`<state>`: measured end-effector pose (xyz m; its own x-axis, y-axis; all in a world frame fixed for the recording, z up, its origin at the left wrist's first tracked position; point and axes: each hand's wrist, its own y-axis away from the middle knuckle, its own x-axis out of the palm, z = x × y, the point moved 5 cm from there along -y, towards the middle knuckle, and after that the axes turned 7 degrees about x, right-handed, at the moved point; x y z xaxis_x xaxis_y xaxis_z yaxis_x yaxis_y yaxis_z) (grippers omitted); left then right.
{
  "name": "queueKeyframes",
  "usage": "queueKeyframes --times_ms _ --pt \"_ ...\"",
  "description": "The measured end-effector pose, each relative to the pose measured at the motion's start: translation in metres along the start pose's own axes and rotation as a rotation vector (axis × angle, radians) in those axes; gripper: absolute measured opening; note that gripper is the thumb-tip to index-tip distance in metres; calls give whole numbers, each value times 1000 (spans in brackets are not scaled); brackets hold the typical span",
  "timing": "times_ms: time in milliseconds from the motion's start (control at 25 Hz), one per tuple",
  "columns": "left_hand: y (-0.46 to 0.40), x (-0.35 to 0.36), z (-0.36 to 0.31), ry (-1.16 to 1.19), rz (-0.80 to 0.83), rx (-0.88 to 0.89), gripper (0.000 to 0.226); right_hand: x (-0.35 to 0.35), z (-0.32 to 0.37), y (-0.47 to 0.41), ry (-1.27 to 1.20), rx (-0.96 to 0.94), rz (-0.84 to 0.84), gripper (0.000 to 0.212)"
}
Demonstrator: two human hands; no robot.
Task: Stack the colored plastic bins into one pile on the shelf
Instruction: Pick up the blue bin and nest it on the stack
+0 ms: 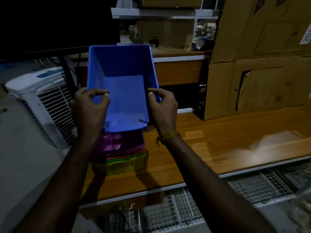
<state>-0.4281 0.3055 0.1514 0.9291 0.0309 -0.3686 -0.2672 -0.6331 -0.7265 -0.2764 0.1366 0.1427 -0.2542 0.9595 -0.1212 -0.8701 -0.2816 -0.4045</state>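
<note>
I hold a blue plastic bin [123,84] tilted, its open side facing me, just above a pile of nested bins. My left hand [90,108] grips its left rim, thumb inside. My right hand [164,107] grips its right rim the same way. Below it the pile shows a purple bin [116,143] on top, orange and green rims under it, and a yellow bin [124,167] at the bottom. The pile stands on the wooden shelf [210,148] near its left end. The bin's far underside is hidden.
A white air cooler [42,101] stands close on the left of the shelf. Large cardboard boxes [259,64] sit at the back right. White wire baskets [185,211] lie below the shelf's front edge. A dark monitor [55,22] hangs at upper left.
</note>
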Motion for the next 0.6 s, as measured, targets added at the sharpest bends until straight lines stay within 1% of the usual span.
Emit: queueKeyframes --times_ms 80,160,280,440,600 --pt "-3 -7 17 -22 29 -16 26 27 -5 2 26 21 31 23" --pt "-4 -6 32 -36 75 -48 19 47 -13 3 51 85 75 22" --pt "-5 5 61 -57 153 -117 14 68 -31 1 85 182 131 21" --pt "2 28 96 -97 264 -158 10 86 -54 0 163 266 180 20" --pt "17 41 114 -115 325 -214 12 94 -75 6 227 279 199 22"
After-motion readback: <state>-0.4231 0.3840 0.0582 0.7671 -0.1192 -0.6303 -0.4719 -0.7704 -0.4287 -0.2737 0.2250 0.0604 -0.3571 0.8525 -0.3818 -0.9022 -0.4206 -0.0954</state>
